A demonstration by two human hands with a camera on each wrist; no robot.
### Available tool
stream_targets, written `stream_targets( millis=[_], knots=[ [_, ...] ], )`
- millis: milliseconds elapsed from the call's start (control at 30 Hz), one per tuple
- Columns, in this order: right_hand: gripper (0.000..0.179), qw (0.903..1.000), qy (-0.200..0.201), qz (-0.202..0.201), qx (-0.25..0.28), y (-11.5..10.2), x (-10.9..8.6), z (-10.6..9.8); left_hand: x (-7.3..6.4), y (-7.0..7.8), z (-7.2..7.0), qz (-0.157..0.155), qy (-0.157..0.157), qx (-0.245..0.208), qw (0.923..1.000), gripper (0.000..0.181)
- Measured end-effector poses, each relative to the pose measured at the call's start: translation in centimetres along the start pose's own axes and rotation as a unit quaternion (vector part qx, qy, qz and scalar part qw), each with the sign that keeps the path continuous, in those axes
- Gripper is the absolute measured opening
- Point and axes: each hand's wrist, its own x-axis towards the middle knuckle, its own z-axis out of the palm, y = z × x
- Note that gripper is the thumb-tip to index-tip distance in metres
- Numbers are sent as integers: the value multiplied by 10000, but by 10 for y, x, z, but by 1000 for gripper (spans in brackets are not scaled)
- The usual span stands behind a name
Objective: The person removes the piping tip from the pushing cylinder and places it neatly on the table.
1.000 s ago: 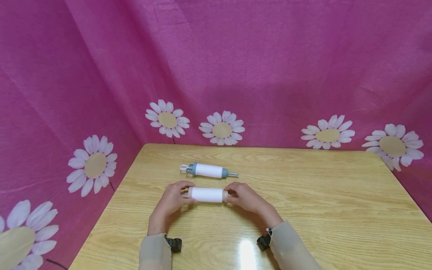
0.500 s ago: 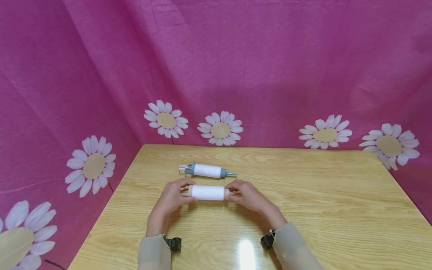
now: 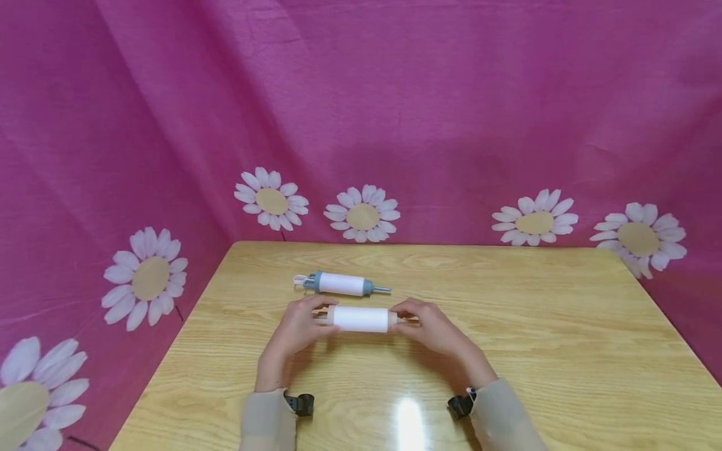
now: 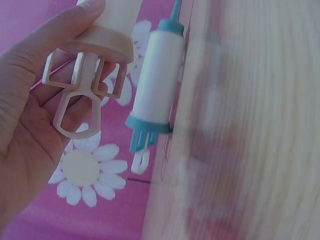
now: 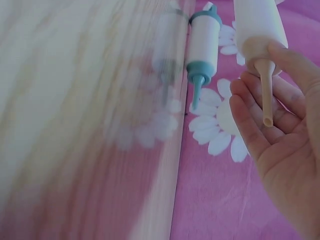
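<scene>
A syringe (image 3: 361, 319) with a white barrel and beige ends lies crosswise between my two hands, in front of a second one. My left hand (image 3: 298, 326) pinches its handle-end collar between thumb and fingers; in the left wrist view the beige ring handle (image 4: 80, 115) and two side loops hang below that grip. At the other end my right hand (image 3: 431, 326) pinches the nozzle-end collar, and the thin beige nozzle (image 5: 266, 95) sticks out past the fingers. The other syringe (image 3: 341, 284), white with teal ends, rests on the table untouched, its nozzle pointing right.
The glossy wooden table (image 3: 536, 326) reflects a bright light near its front. A magenta cloth (image 3: 429, 113) printed with daisies hangs along the back and left side. Each wrist wears a small black camera (image 3: 304, 404).
Both hands have carried the beige-ended syringe a little to the right, relative to the teal-ended one. Their grip looks the same. The head view has shifted slightly.
</scene>
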Motion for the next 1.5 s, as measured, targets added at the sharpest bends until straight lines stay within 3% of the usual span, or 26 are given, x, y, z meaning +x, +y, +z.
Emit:
stream_targets(
  millis=[433,667,833,1033,1167,1500],
  knots=[
    [27,9994,330,111,34,10,-21,-19,10,20,22,244,32,26,9997,43],
    [26,9982,582,109,-33,14,-33,-31,16,34,31,495,-34,-310,9983,42],
    [26,9974,713,121,-34,19,-42,-37,20,41,37,499,-129,-360,9980,42],
    [27,9951,893,428,41,24,-53,-45,23,49,47,567,-153,-598,9965,40],
    [28,9935,1054,423,83,28,-60,-50,25,54,53,709,-153,-611,9955,42],
    [28,9920,1194,403,-7,38,-69,-56,29,62,65,595,-282,-626,9959,43]
  ],
)
